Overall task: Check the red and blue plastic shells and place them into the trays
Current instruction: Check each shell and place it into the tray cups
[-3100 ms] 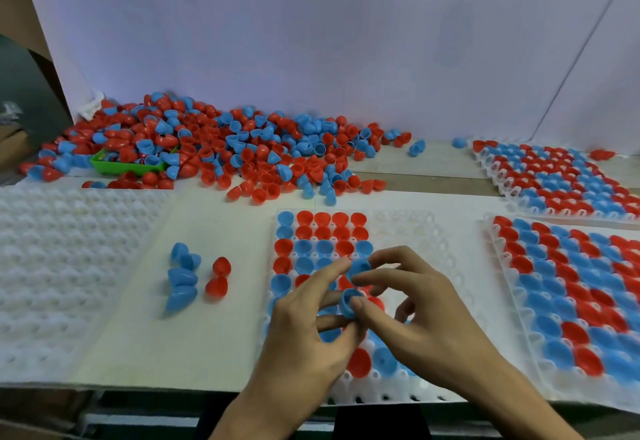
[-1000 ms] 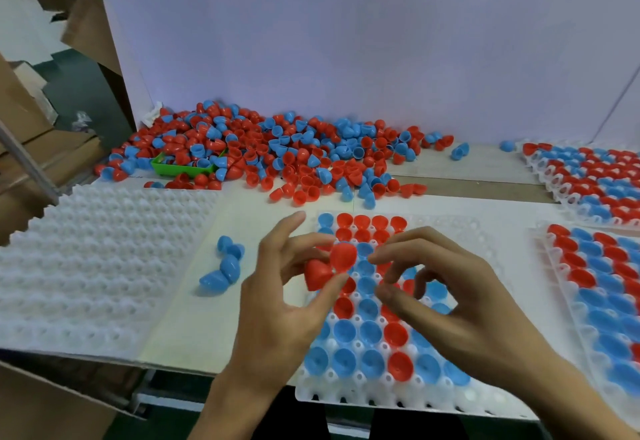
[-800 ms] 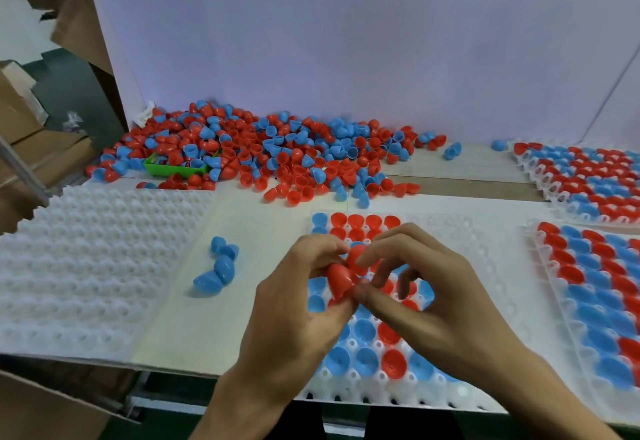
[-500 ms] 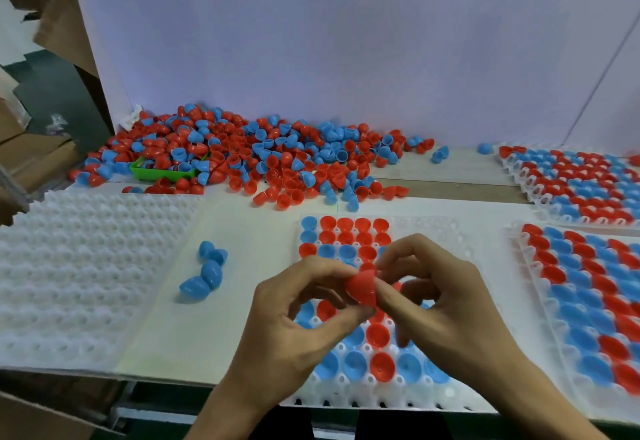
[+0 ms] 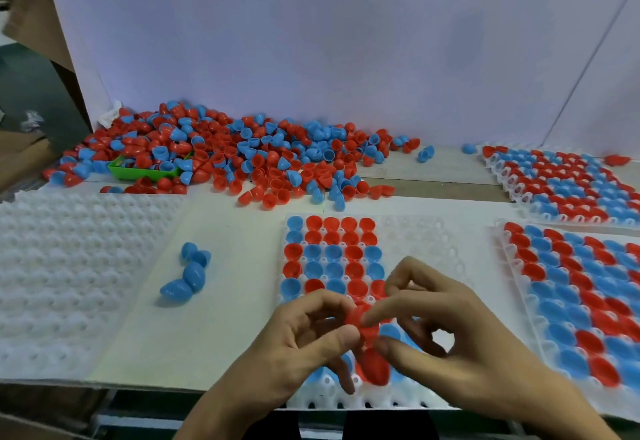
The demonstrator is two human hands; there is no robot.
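Head view, left to right: an unfilled white tray [image 5: 69, 276] is seen at the left of the counter [image 5: 228, 231], then loose blue shells [image 5: 187, 276]. A red shell [image 5: 360, 321] is pinched between the left hand [image 5: 298, 346] and the right hand [image 5: 460, 339], above the part-filled tray [image 5: 426, 235]. The shell is judged light, thin, stiff and slippery; it is best held at the rim.
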